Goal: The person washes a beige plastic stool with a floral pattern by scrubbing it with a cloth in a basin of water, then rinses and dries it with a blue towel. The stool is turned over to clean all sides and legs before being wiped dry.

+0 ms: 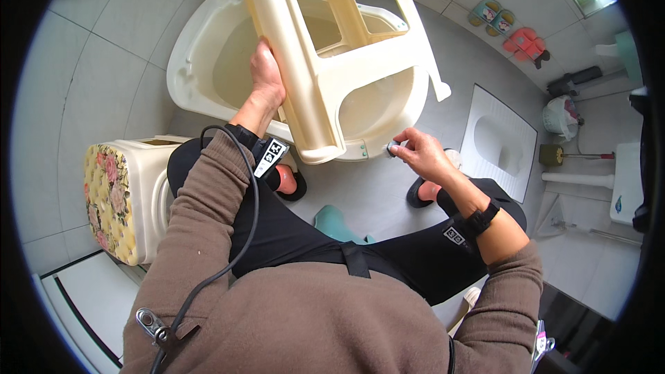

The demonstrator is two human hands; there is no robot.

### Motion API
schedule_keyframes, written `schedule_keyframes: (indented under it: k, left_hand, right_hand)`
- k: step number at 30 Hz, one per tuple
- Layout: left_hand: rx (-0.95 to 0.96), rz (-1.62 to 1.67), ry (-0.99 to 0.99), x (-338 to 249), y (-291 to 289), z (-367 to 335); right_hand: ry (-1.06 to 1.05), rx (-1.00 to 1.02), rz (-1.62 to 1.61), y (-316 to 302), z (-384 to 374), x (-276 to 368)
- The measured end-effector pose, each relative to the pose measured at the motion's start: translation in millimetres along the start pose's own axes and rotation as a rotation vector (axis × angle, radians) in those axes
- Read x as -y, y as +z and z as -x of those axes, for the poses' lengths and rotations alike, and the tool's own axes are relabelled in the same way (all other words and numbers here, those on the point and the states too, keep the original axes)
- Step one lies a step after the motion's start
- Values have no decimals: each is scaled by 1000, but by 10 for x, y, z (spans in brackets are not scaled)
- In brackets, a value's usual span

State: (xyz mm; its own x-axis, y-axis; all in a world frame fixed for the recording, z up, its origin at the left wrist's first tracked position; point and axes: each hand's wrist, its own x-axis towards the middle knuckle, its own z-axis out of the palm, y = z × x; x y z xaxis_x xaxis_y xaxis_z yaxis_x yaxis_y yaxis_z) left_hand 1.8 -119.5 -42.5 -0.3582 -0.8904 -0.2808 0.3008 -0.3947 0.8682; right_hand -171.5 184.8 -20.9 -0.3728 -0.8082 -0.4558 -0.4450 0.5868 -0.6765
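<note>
- The left hand (267,75) grips the side of a cream plastic stool (367,54).
- The stool is tilted over a white baby bathtub (181,73) on the floor (346,190).
- The right hand (424,154) pinches a small greyish object (392,149) near the bathtub's rim.

the left hand (268,73) stands forward, its fingers mostly out of sight, its wrist (255,112) just behind them. the right hand (428,158) pinches thumb to fingers (410,136); its forearm (504,234) slants back and rightward from those fingertips, elbow bent.
</note>
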Motion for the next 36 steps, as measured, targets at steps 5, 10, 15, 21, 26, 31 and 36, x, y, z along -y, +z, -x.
schedule_keyframes:
  k: [5, 10, 15, 21, 26, 31, 36]
  left_hand:
    - [67, 127, 70, -309, 114, 73]
    - [153, 247, 99, -611, 158, 281]
    - [270, 358, 164, -846, 67, 332]
    - [324, 453, 99, -1007, -115, 298]
    - [266, 416, 54, -823, -287, 285]
    - [130, 386, -46, -580, -291, 254]
    - [-2, 262, -177, -317, -250, 244]
  right_hand:
    - [-52, 67, 35, 123, -123, 38]
    - [-51, 66, 25, 102, -191, 145]
    - [-32, 72, 8, 163, -203, 224]
    - [-108, 65, 66, 235, -210, 325]
    - [-84, 13, 78, 267, -230, 331]
    - [-52, 11, 66, 302, -276, 185]
    - [-49, -23, 93, 281, -351, -80]
